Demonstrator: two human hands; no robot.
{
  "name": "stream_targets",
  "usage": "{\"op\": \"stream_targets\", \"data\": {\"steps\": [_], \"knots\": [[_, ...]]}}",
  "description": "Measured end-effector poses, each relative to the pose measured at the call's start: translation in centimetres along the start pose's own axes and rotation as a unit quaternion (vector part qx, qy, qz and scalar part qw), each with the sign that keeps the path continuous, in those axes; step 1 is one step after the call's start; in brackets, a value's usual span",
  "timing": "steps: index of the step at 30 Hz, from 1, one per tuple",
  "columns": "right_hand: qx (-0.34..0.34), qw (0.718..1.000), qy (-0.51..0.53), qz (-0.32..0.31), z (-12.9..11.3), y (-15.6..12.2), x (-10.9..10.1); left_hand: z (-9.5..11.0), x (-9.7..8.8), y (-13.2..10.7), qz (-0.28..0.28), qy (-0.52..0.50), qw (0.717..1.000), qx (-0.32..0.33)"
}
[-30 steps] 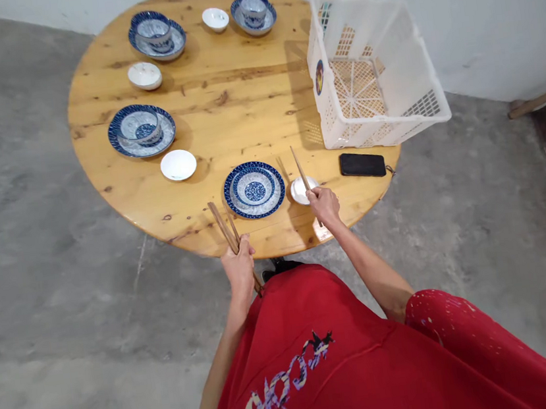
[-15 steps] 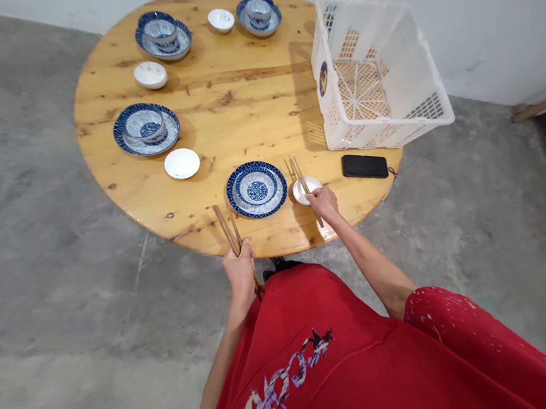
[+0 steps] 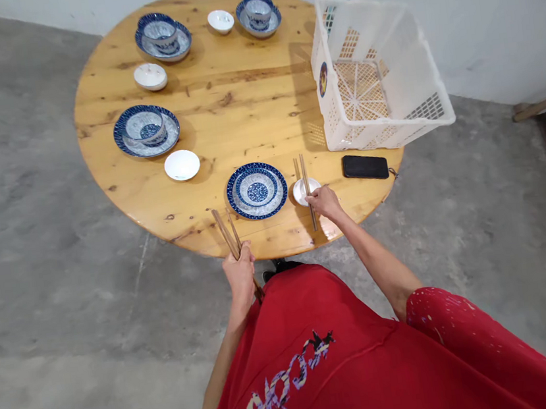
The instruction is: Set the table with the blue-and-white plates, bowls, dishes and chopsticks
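In the head view, your right hand [image 3: 325,202] pinches a pair of chopsticks [image 3: 305,175], extending ahead of its fingertips over a small white dish [image 3: 298,194], while your left hand [image 3: 240,270] grips a chopstick bundle [image 3: 225,234] projecting forward over the table [image 3: 240,96].

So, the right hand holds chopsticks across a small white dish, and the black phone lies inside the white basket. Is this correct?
No: the black phone lies on the wooden table, outside the white basket, as the head view shows. The right hand holds chopsticks across a small white dish.
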State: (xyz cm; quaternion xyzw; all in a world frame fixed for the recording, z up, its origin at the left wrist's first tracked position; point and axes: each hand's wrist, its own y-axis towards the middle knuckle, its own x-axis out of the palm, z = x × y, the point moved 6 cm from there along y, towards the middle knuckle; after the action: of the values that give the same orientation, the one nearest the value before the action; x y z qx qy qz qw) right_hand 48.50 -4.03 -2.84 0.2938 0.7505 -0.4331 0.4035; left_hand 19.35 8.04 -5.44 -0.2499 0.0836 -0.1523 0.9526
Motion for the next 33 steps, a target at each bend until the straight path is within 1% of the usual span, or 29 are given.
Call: {"op": "stream_targets", "data": {"steps": [4,11,18,27,33], "knots": [[-0.019,0.998,-0.051,0.018,-0.12,0.3,0.2,0.07,-0.09,-0.1,0.0,-0.002,1.0,0.001],[-0.015,0.995,-0.088,0.035,-0.11,0.9,0.37,-0.06,-0.26,-0.21,0.002,0.004,1.0,-0.004],[-0.025,0.995,-0.093,0.032,-0.29,0.88,0.44,0.03,-0.34,-0.46,0.0,-0.01,1.0,-0.003],[-0.027,0.995,-0.093,0.022,-0.59,0.75,0.66,-0.17,-0.14,-0.33,0.001,0.0,1.0,-0.002],[-0.026,0.995,-0.095,0.008,-0.72,0.8,0.7,0.17,-0.14,-0.41,0.004,0.001,1.0,-0.005]]}}
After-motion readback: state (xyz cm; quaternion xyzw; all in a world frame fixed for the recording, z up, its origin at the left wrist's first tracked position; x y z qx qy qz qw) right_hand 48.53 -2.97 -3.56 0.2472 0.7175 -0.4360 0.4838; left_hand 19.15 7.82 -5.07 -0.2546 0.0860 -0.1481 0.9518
